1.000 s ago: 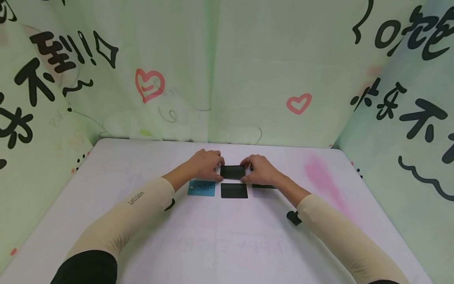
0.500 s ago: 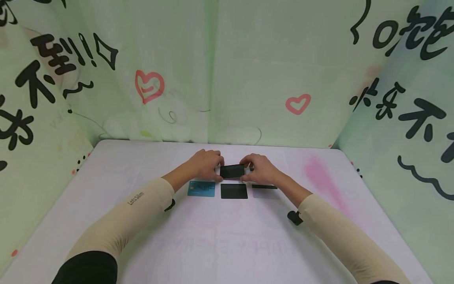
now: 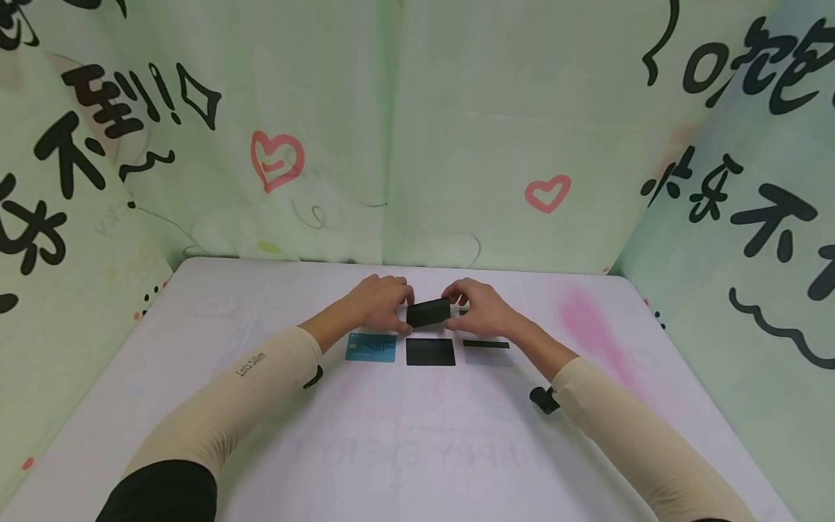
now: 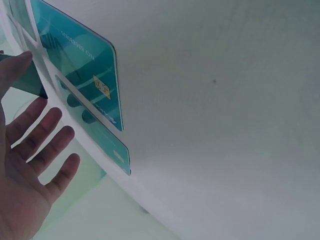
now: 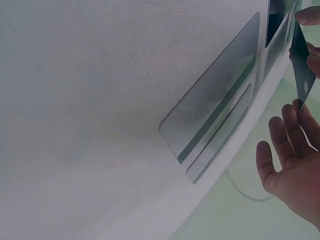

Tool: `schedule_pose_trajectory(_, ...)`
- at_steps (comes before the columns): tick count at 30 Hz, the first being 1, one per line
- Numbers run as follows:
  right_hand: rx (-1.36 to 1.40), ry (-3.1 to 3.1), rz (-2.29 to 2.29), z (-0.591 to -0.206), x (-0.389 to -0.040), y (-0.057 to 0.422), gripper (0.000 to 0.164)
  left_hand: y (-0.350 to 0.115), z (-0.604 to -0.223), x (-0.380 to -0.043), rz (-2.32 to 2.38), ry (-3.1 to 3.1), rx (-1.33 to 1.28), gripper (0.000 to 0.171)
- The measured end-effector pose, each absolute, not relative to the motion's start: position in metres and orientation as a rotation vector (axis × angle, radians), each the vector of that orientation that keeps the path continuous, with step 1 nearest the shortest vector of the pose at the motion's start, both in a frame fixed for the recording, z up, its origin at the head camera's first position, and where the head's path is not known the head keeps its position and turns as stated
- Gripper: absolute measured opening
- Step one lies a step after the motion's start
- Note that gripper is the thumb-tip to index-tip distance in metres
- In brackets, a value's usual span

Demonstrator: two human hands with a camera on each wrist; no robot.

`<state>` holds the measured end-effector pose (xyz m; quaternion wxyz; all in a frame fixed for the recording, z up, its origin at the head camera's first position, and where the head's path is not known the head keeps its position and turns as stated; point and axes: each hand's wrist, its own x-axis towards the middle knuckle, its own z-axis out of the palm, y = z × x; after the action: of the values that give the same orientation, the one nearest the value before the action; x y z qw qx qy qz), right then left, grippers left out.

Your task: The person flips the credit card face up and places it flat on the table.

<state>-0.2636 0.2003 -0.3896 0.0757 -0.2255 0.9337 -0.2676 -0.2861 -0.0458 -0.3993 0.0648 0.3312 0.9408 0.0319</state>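
In the head view, my left hand (image 3: 378, 303) and my right hand (image 3: 479, 307) hold a black card (image 3: 428, 312) by its opposite short ends. The card leans, its right end higher. My left thumb and index finger pinch one end in the left wrist view, the other fingers spread. The right wrist view shows my right hand (image 5: 295, 165) at the card's other end, partly cut off. In front lie a blue card (image 3: 370, 347) with a chip, another black card (image 3: 430, 352) and a silvery card (image 3: 485, 353) with a dark stripe.
A second blue card (image 4: 95, 127) lies behind the front one, under my left hand. Another pale card (image 5: 220, 135) lies behind the striped one, near my right hand. The white table (image 3: 391, 449) ends at a green printed curtain (image 3: 457, 145) behind and at both sides.
The held black card has gone from nearly level to tilted, its right end rising. My right hand has shifted slightly up with it; my left hand stays almost in place.
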Motion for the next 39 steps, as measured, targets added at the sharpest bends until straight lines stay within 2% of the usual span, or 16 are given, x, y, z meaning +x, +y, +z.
schedule_pose_trajectory(39, -0.683, 2.793, -0.857, -0.370, -0.261, 0.221, 0.053, -0.054, -0.399, -0.277, 0.170, 2.846, 0.955, 0.050)
